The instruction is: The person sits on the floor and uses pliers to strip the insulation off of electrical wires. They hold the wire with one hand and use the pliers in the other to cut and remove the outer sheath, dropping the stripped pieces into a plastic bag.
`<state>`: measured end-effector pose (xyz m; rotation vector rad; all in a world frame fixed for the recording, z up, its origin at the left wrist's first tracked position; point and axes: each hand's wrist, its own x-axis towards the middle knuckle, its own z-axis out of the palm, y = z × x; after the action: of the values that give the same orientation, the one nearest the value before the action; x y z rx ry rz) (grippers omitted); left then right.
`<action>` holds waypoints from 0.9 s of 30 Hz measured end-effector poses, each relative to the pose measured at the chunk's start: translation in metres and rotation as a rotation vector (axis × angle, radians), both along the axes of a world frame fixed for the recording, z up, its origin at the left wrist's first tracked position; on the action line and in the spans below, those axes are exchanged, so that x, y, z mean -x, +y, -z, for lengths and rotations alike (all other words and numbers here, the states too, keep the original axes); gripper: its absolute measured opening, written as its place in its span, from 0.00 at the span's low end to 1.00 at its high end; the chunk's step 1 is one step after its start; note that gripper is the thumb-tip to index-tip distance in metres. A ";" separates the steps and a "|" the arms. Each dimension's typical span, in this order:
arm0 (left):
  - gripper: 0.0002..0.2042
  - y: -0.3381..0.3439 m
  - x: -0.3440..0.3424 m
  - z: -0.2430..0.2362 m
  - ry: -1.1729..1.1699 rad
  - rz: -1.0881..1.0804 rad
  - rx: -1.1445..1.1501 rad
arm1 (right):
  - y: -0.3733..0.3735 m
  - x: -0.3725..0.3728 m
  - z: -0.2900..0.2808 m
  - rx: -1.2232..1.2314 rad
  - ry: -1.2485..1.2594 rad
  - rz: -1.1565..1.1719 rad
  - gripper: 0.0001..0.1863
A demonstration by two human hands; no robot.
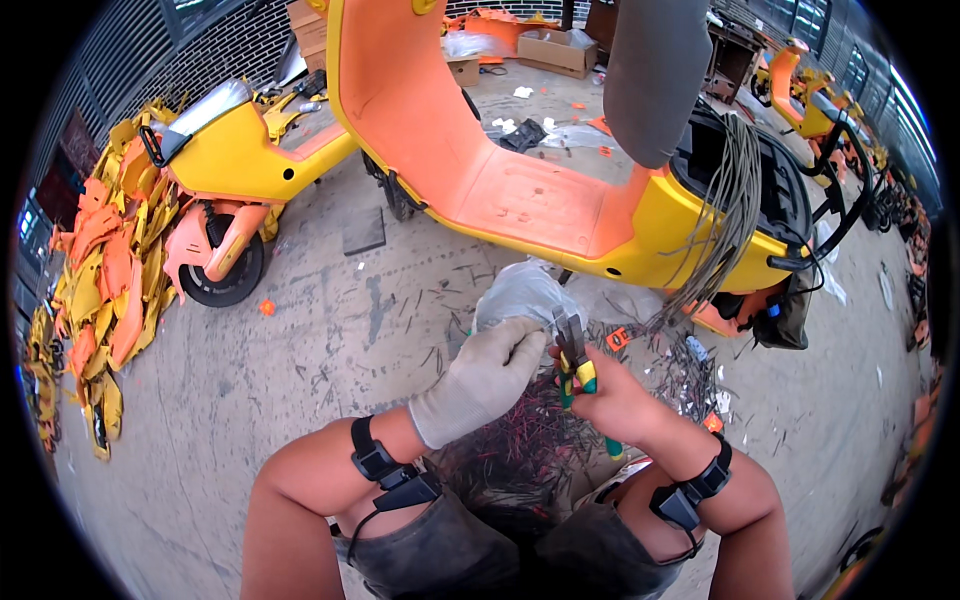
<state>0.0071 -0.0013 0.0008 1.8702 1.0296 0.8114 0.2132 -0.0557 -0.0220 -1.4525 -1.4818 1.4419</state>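
Note:
My left hand, in a pale knit glove, is closed with thumb and fingertips pinched together; whatever lies between them is too small to make out. My bare right hand grips pliers with green and yellow handles. Their metal jaws point up, just right of my left fingertips. Below both hands, between my legs, lies a heap of short dark and reddish wire scraps. A crumpled clear plastic bag sits just beyond my left hand. Grey wires hang in a bundle over the scooter ahead.
A yellow and orange scooter stands close in front, its grey seat raised. Another scooter is at left, beside piled body panels. Cardboard boxes stand farther back. Scraps litter the concrete floor.

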 end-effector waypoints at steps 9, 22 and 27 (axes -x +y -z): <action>0.12 -0.001 -0.003 0.002 0.061 0.087 -0.103 | 0.001 0.002 -0.013 0.023 -0.148 -0.083 0.39; 0.09 -0.001 -0.001 0.008 0.101 0.111 -0.227 | -0.002 0.004 -0.004 -0.038 -0.262 -0.068 0.35; 0.10 -0.001 0.000 0.014 0.134 0.123 -0.364 | -0.002 0.007 -0.006 -0.038 -0.282 -0.044 0.33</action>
<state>0.0068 -0.0027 -0.0133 2.2995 0.8783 0.8531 0.2067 -0.0581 -0.0159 -1.6617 -1.7091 1.2652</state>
